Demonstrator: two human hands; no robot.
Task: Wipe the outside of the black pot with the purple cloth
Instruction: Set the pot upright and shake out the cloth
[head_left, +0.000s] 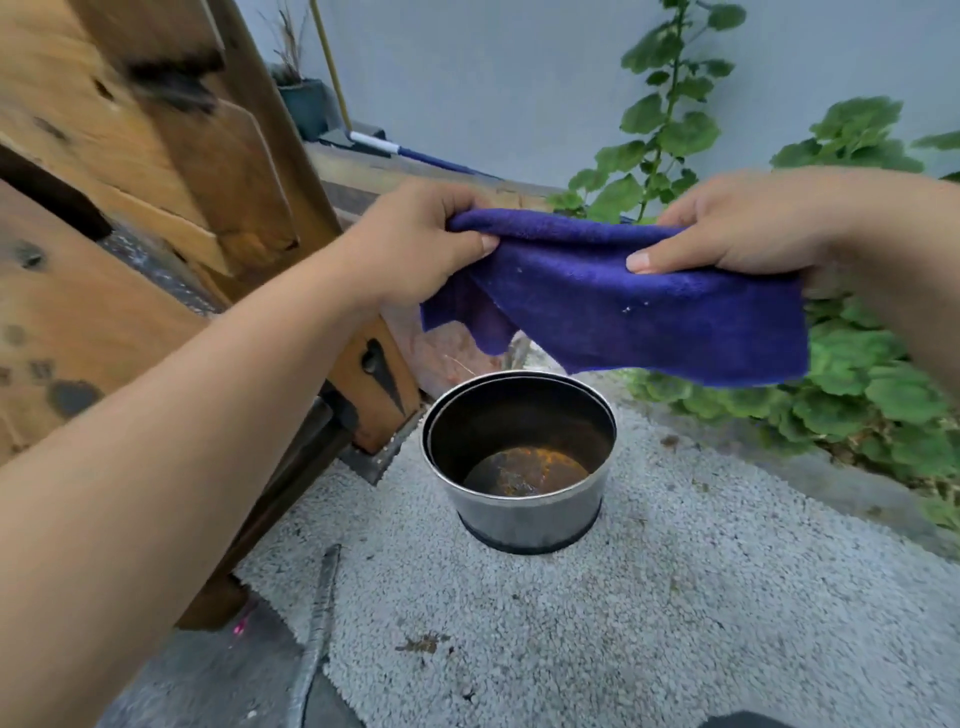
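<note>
Nearest the lens, my bare left forearm runs from the lower left of the frame up toward the centre, ending in my left hand (415, 244), which is closed in a pinch on one upper corner of the soft purple terry cloth (623, 306). My right hand (737, 228) comes in from the upper right and grips the opposite end of the same top edge, thumb pressed on the front face, so the cloth hangs stretched between the two hands with its long axis running left to right across the middle of the frame. Directly below its hanging lower edge, and clear of it, stands the round black metal pot (519, 457) with a bright rim, upright and open-mouthed, its inside bottom showing rusty orange staining. The pot sits in the centre of the frame, below both hands and roughly midway between them; I judge the left hand slightly nearer. No wiping has begun: the cloth touches nothing but my fingers. The coming move, as I read it, is a drop straight down so the cloth meets the pot's outer wall, probably with one hand freed to steady the rim. The pot rests on pale grey pebbled ground (675, 597), rough and level. A weathered wooden structure (130, 208) fills the upper left, close beside the pot, and leafy green plants (872, 374) crowd the right edge against a pale wall (493, 78).
</note>
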